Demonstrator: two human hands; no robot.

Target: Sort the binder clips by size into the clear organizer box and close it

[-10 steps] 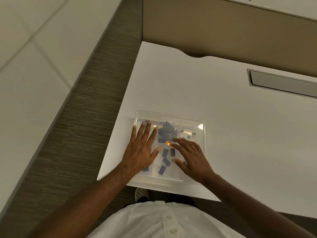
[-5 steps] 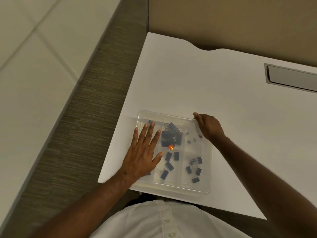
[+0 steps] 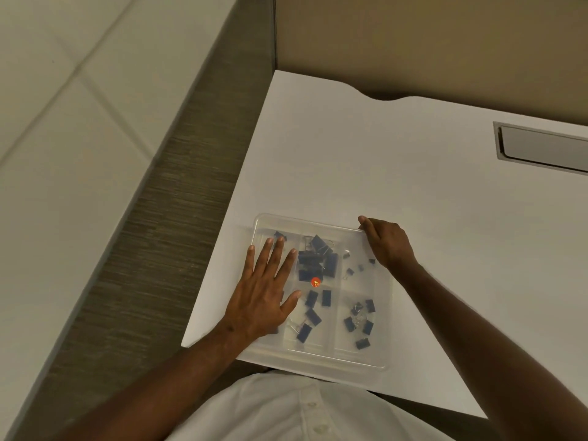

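Observation:
The clear organizer box [image 3: 378, 351] lies on the white desk near its front left corner, with its lid down. Blue binder clips show through the plastic: large ones [image 3: 318, 259] in the upper middle compartment, medium ones [image 3: 313, 316] below them, small ones [image 3: 361, 326] at the lower right. My left hand [image 3: 264, 297] lies flat on the lid's left side, fingers straight and spread. My right hand [image 3: 386, 241] sits at the box's far right corner, fingers curled over the rim. A small orange light spot [image 3: 315, 282] glows at the box's middle.
The white desk [image 3: 413, 173] stretches right and back to a tan partition [image 3: 413, 43]. A metal cable hatch [image 3: 544, 148] is set into the desk at the far right. The desk's left edge drops to a dark strip and pale floor tiles [image 3: 63, 122].
My right hand left the lid's middle and went to the far right corner of the box. The left hand stayed flat on the lid.

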